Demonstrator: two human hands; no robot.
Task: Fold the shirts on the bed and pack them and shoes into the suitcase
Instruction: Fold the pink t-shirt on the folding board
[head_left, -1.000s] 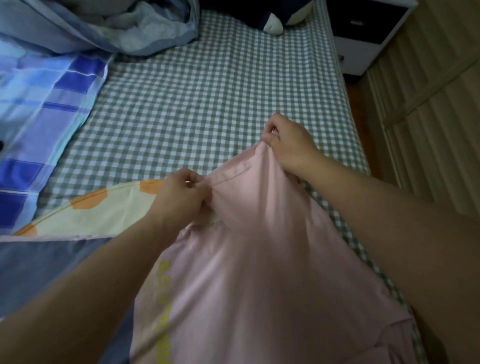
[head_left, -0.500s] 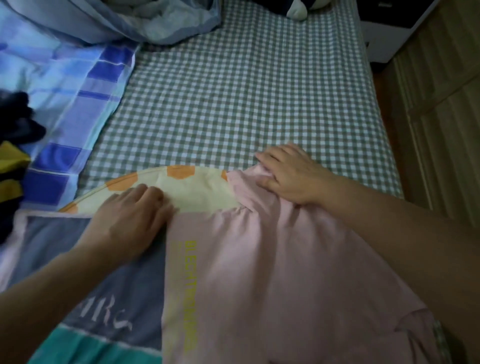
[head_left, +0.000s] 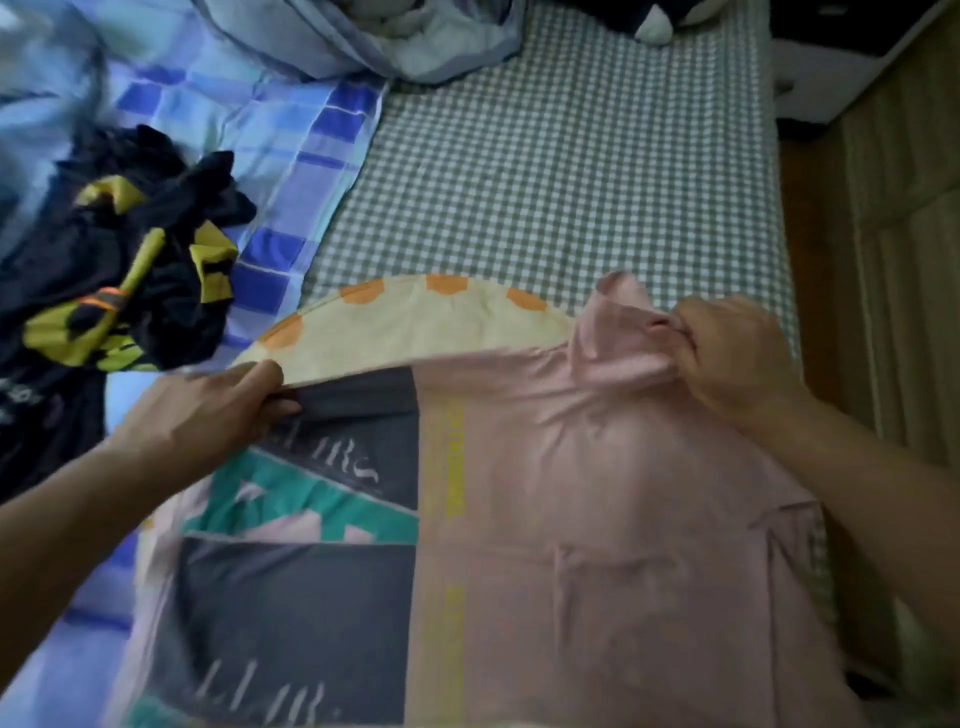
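Both forearms are bare (no sleeves or jewellery visible), left hand (head_left: 208, 410) and right hand (head_left: 737, 358) ungloved.

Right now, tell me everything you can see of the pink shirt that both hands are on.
The pink shirt is a soft, thin-looking knit, spread mostly flat on the bed. Its right part is plain pink with a vertical yellow line of lettering; its left part shows dark grey and teal printed panels with pale, unreadable script. The left hand pinches the dark upper-left edge; the right hand grips the bunched pink fabric at the upper right, lifted into a small peak. Its top lies over a cream cushion with orange spots.
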